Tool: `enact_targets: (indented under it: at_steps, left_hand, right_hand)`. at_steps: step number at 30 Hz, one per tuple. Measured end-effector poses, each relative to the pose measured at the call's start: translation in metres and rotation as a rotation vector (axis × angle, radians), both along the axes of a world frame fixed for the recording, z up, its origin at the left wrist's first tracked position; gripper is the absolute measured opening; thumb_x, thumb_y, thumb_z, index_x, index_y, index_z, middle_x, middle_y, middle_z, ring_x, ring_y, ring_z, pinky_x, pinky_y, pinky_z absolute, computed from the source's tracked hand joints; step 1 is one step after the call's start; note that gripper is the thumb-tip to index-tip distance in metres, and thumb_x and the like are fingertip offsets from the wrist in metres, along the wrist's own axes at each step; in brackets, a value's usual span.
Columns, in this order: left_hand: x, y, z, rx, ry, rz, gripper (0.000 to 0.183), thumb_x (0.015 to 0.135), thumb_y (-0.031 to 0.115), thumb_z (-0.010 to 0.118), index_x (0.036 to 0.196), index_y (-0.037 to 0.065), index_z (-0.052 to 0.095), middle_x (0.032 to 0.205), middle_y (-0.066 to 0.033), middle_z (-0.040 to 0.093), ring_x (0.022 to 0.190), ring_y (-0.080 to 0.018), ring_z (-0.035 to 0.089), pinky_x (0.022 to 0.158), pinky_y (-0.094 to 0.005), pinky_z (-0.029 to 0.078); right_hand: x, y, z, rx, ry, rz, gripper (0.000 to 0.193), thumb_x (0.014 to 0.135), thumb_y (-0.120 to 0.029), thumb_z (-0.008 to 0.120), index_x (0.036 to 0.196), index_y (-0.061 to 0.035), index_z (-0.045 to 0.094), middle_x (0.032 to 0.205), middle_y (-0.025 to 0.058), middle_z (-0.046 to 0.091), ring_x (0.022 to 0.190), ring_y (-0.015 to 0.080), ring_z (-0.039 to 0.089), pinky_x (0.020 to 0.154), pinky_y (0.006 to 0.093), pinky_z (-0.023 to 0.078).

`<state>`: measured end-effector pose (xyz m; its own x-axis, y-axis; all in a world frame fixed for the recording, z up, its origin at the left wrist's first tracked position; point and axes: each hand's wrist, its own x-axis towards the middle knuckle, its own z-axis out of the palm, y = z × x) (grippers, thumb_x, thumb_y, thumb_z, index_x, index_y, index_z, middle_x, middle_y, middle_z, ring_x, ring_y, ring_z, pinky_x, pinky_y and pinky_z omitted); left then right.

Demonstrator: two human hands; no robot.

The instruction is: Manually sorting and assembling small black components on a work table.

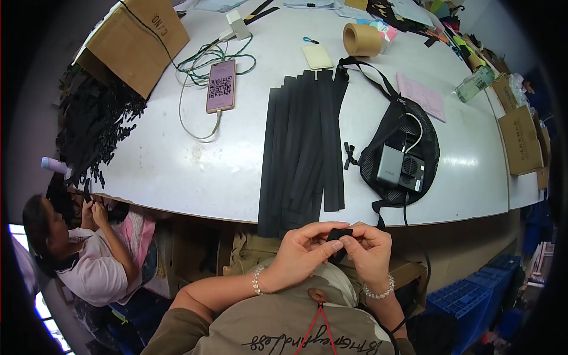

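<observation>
Close to my body, just off the table's front edge, both my hands pinch a short piece of black strap (340, 235). My left hand (307, 247) has thumb and fingertips closed on its left side. On its right side, the thumb and fingers of my right hand (368, 248) are closed too. Part of the strap hangs below the fingers, and the fingers cover some of it. Beyond my hands, a bundle of long flat black straps (299, 148) lies lengthwise on the white table (195, 165), some ends reaching over the front edge.
A black mesh bag (429, 148) with a power bank (389, 165) lies to the right; its cable runs toward me. Left are a charging phone (221, 86), a cardboard box (136, 41) and a black strap pile (94, 118). A co-worker (89, 254) sits at left. A tape roll (362, 40) stands far back.
</observation>
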<state>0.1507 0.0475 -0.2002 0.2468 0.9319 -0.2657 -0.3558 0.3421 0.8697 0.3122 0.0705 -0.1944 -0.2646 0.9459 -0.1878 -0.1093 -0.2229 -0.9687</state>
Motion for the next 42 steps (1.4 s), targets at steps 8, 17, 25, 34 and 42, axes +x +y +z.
enact_targets:
  at_steps: [8, 17, 25, 34, 42]
  left_hand:
    - [-0.009, 0.015, -0.006, 0.047, 0.018, 0.009, 0.023, 0.085, 0.008, 0.061, 0.108, 0.004, 0.063, 0.092, -0.0014, 0.061, 0.067, -0.0021, 0.051, 0.058, -0.0169, 0.044]
    - [-0.013, 0.023, -0.011, 0.1, -0.043, 0.06, 0.016, 0.088, 0.005, 0.056, 0.102, -0.001, 0.062, 0.089, -0.0016, 0.059, 0.074, -0.0054, 0.053, 0.066, -0.0195, 0.045]
    - [-0.004, 0.019, -0.022, 0.096, -0.066, 0.176, 0.015, 0.089, 0.006, 0.055, 0.101, 0.0, 0.061, 0.088, -0.0004, 0.057, 0.074, -0.0046, 0.053, 0.064, -0.0183, 0.044]
    - [0.002, 0.018, -0.024, 0.192, -0.006, 0.265, 0.015, 0.088, 0.007, 0.056, 0.101, 0.001, 0.061, 0.089, -0.0009, 0.056, 0.074, -0.005, 0.054, 0.063, -0.0175, 0.044]
    - [0.0, 0.019, -0.024, 0.237, 0.076, 0.273, 0.017, 0.086, 0.0, 0.057, 0.102, 0.0, 0.063, 0.093, -0.0041, 0.055, 0.08, -0.0081, 0.055, 0.07, -0.0197, 0.046]
  right_hand:
    - [-0.008, 0.007, -0.009, 0.169, -0.051, 0.004, 0.004, 0.081, 0.003, 0.062, 0.082, 0.005, 0.058, 0.078, 0.004, 0.06, 0.063, 0.0042, 0.052, 0.055, 0.0172, 0.041]
    - [-0.017, 0.013, -0.004, 0.329, -0.362, 0.053, 0.006, 0.081, -0.001, 0.061, 0.084, 0.0022, 0.057, 0.063, 0.003, 0.06, 0.051, 0.005, 0.053, 0.046, 0.0188, 0.04]
    - [-0.025, 0.013, -0.006, 0.476, -0.389, 0.001, 0.006, 0.08, 0.001, 0.061, 0.083, 0.002, 0.057, 0.065, 0.005, 0.062, 0.051, 0.0073, 0.056, 0.046, 0.0198, 0.041]
    - [-0.03, 0.012, -0.009, 0.6, -0.457, -0.076, 0.006, 0.08, 0.001, 0.06, 0.086, 0.0011, 0.058, 0.067, 0.0079, 0.061, 0.053, 0.015, 0.059, 0.048, 0.0243, 0.045]
    - [-0.032, 0.009, -0.014, 0.595, -0.499, -0.098, 0.01, 0.079, 0.002, 0.06, 0.088, 0.0016, 0.059, 0.07, 0.0097, 0.061, 0.054, 0.0177, 0.059, 0.05, 0.0259, 0.046]
